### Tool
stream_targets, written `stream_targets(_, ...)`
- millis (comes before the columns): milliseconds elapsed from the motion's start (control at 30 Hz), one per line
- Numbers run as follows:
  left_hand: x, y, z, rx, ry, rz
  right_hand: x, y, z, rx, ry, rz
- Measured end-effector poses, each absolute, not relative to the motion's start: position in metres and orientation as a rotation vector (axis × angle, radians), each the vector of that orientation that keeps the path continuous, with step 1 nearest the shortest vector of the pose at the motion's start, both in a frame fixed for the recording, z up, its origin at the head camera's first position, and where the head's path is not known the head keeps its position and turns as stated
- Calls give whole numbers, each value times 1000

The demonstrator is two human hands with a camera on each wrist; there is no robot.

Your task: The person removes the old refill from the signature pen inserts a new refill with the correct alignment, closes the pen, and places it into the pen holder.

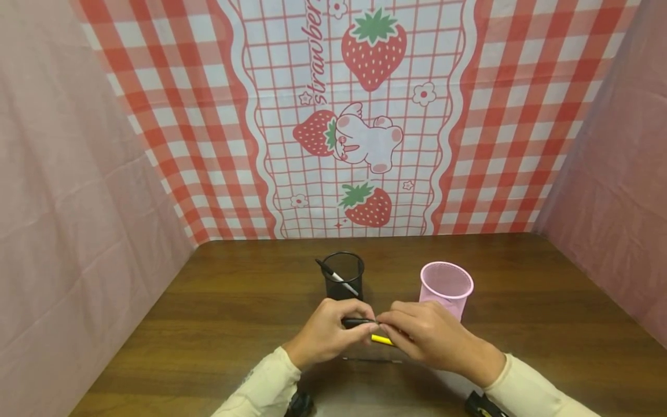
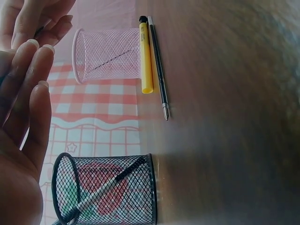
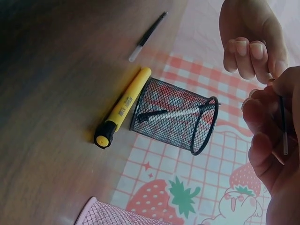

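Note:
Both hands meet over the table. My left hand (image 1: 333, 327) pinches a black pen barrel (image 1: 356, 322) between thumb and fingers. My right hand (image 1: 427, 330) pinches a thin dark pen refill (image 3: 283, 124) with a pale end, its other end right at the left hand's fingertips. Below them on the table lies a yellow pen (image 2: 146, 61) with a black end, and beside it a second black refill (image 2: 159, 68) with a metal tip. The fingers hide part of the yellow pen in the head view.
Behind the left hand stands a black mesh cup (image 1: 344, 289) with a black-and-white pen (image 1: 339, 278) leaning in it. A pink mesh cup (image 1: 447, 284) stands behind the right hand; a thin dark stick (image 2: 112, 61) shows at its mesh. A strawberry-print cloth (image 1: 354, 116) hangs at the back.

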State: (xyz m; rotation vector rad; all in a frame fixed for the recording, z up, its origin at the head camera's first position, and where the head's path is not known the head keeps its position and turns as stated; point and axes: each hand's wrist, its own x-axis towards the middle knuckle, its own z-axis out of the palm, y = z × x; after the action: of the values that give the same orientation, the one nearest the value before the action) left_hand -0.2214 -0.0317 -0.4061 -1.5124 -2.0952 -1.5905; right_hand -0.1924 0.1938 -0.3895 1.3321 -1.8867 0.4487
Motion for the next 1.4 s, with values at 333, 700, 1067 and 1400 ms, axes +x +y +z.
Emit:
stream_targets(333,-217,-31,-399,-1463,-2082,-1622,-191,198,-388,1330,-1906,468)
stream_targets(700,-225,-36,-404,-1352,-2037,-1741,-195,210,-380,1275,-1933,477)
stream_targets(1067,-211,-34,-386,-1263,-2095,-1745,-196,208,-380,1281,-1938,484)
stream_targets(1400,-203,-39,-374,-1251,-2185,-1775,-195,205,-382,1262,-1962,466)
